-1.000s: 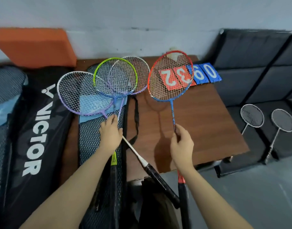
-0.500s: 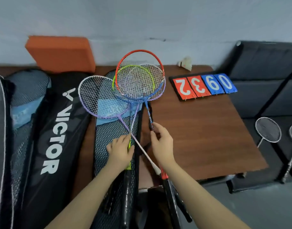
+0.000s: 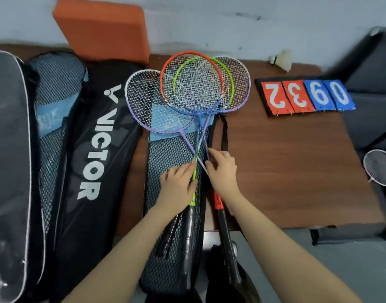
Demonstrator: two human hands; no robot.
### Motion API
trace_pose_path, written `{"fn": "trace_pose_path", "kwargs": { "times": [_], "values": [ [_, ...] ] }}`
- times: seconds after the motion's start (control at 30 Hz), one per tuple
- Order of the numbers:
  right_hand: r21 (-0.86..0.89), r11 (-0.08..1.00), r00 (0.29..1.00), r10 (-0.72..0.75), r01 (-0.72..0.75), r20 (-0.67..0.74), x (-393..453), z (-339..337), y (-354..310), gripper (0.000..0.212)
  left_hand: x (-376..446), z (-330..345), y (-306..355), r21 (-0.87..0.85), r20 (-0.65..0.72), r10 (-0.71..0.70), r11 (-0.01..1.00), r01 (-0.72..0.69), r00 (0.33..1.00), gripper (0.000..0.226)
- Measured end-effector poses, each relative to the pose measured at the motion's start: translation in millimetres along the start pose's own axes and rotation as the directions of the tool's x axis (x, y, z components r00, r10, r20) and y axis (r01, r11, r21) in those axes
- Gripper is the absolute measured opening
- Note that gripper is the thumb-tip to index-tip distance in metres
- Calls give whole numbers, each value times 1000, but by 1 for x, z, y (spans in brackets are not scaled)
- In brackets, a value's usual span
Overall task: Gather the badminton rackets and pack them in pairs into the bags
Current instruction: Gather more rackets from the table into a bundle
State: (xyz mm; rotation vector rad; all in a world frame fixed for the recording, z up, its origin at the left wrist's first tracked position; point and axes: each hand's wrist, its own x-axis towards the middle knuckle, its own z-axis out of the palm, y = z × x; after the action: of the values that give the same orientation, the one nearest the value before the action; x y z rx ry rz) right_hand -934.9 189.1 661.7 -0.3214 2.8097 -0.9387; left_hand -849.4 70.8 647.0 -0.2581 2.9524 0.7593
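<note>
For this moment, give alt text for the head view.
Two hands, left and right, hold four overlapping rackets by the shafts over a mesh bag on a table, with a scoreboard to the right.

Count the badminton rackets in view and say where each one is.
5. Four overlap on the mesh bag: white-purple racket leftmost, orange-blue racket on top, green racket, purple racket rightmost. A white racket lies off the table, far right. Bags may hide more.
</note>
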Motion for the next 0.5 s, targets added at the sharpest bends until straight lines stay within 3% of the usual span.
{"fn": "trace_pose_path", "kwargs": {
  "times": [0.2, 0.5],
  "values": [
    [-26, 988, 988, -150, 149, -39, -29, -41, 15, 31, -9, -13, 18, -22, -94, 5, 1000, -8, 996, 59],
    [-15, 989, 976, -148, 147, -161, -124, -156, 107, 28, -56, -15, 136, 99, -148, 207, 976, -193, 967, 45]
  ]
}}
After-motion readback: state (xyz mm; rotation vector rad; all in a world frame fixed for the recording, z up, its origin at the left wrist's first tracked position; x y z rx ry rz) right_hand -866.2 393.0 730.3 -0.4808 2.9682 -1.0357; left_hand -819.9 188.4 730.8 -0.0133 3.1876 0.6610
